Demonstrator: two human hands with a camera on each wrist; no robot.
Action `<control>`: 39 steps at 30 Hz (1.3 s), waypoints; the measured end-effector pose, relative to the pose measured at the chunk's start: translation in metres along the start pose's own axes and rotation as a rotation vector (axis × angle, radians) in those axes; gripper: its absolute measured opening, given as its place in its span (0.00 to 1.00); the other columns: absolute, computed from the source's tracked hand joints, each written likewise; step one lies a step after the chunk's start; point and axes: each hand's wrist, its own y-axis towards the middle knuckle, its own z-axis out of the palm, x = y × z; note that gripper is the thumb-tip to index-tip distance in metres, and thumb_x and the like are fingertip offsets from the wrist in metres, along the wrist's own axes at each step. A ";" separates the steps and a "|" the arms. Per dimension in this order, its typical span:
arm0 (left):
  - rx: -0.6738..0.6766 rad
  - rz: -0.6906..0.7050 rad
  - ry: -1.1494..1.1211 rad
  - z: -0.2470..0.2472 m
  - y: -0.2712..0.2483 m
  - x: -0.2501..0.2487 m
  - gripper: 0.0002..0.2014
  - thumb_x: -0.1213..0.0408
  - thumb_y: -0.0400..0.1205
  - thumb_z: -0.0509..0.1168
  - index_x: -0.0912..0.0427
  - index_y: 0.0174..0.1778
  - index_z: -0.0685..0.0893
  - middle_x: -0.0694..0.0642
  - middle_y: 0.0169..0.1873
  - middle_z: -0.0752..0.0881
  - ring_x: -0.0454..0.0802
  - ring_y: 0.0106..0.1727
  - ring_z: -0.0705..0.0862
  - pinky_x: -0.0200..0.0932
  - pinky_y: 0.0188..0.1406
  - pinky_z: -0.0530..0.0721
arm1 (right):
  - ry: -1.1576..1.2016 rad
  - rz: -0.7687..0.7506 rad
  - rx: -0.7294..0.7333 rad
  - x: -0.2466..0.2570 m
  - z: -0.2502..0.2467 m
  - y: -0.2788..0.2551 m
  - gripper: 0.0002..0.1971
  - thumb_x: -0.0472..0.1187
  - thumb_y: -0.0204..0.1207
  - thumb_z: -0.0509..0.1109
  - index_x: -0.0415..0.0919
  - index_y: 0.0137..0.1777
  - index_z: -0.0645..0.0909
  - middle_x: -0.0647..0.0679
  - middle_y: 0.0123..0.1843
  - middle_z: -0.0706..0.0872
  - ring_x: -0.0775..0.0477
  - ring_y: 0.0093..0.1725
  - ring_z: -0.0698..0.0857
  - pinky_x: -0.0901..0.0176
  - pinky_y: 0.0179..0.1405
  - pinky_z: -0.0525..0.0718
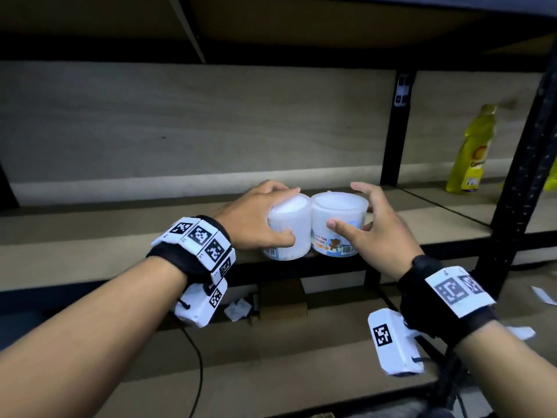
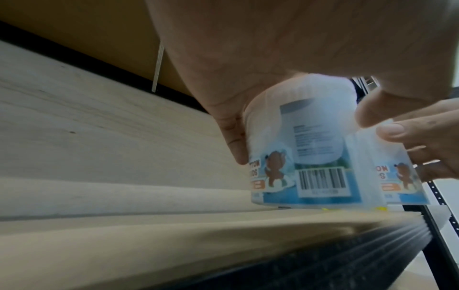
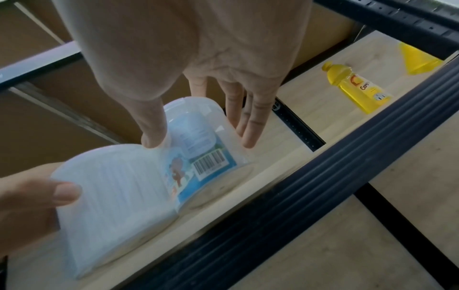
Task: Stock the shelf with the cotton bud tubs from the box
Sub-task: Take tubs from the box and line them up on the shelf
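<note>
Head view: my left hand (image 1: 253, 218) grips the left tub (image 1: 289, 230); my right hand's (image 1: 376, 233) fingers spread loosely around the right tub (image 1: 337, 224), thumb touching, on the shelf (image 1: 120, 236).

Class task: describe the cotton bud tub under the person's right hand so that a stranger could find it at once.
Look along the pale wooden shelf board of the black metal rack to its front edge, where two round translucent white plastic tubs stand touching. The tub you want is the right one, under the right hand. Unlike its neighbour, it faces you with its blue "COTTON BUDS" label.
</note>
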 end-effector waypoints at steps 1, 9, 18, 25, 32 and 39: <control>0.009 -0.008 0.003 0.001 0.003 0.003 0.48 0.40 0.62 0.66 0.43 0.82 0.66 0.39 0.72 0.67 0.36 0.71 0.70 0.39 0.72 0.73 | -0.008 0.001 0.006 -0.002 0.003 0.004 0.40 0.67 0.61 0.76 0.71 0.73 0.62 0.54 0.68 0.80 0.40 0.59 0.85 0.42 0.63 0.83; 0.019 -0.036 -0.054 0.014 0.018 0.020 0.46 0.39 0.61 0.67 0.45 0.80 0.69 0.36 0.70 0.69 0.35 0.67 0.73 0.38 0.69 0.75 | -0.047 0.034 -0.001 -0.013 0.019 0.018 0.37 0.65 0.62 0.75 0.71 0.71 0.63 0.52 0.67 0.80 0.42 0.62 0.83 0.41 0.65 0.81; 0.026 -0.032 -0.089 0.021 0.024 0.032 0.40 0.44 0.67 0.70 0.43 0.79 0.70 0.37 0.73 0.69 0.38 0.70 0.72 0.36 0.69 0.71 | -0.122 0.077 -0.021 -0.015 0.027 0.024 0.40 0.62 0.67 0.78 0.59 0.77 0.64 0.50 0.74 0.76 0.45 0.74 0.75 0.44 0.73 0.75; -0.016 -0.027 -0.046 0.012 0.015 0.032 0.38 0.41 0.67 0.66 0.41 0.78 0.72 0.37 0.75 0.70 0.43 0.75 0.68 0.46 0.77 0.69 | -0.307 -0.039 0.057 0.005 0.007 0.021 0.24 0.54 0.73 0.75 0.64 0.69 0.76 0.51 0.66 0.74 0.44 0.70 0.76 0.50 0.72 0.75; -0.058 -0.002 0.096 -0.003 0.005 0.015 0.20 0.46 0.74 0.64 0.46 0.61 0.84 0.43 0.57 0.82 0.43 0.58 0.80 0.45 0.60 0.81 | -0.500 -0.172 0.150 0.032 -0.011 0.022 0.22 0.35 0.77 0.67 0.60 0.65 0.83 0.53 0.65 0.82 0.48 0.66 0.78 0.55 0.65 0.77; -0.028 0.015 0.226 -0.009 0.007 0.003 0.14 0.51 0.81 0.67 0.45 0.62 0.85 0.47 0.57 0.85 0.46 0.56 0.82 0.50 0.59 0.83 | -0.611 -0.177 0.191 0.038 -0.013 0.026 0.25 0.31 0.75 0.65 0.61 0.63 0.85 0.57 0.63 0.88 0.46 0.62 0.83 0.53 0.59 0.83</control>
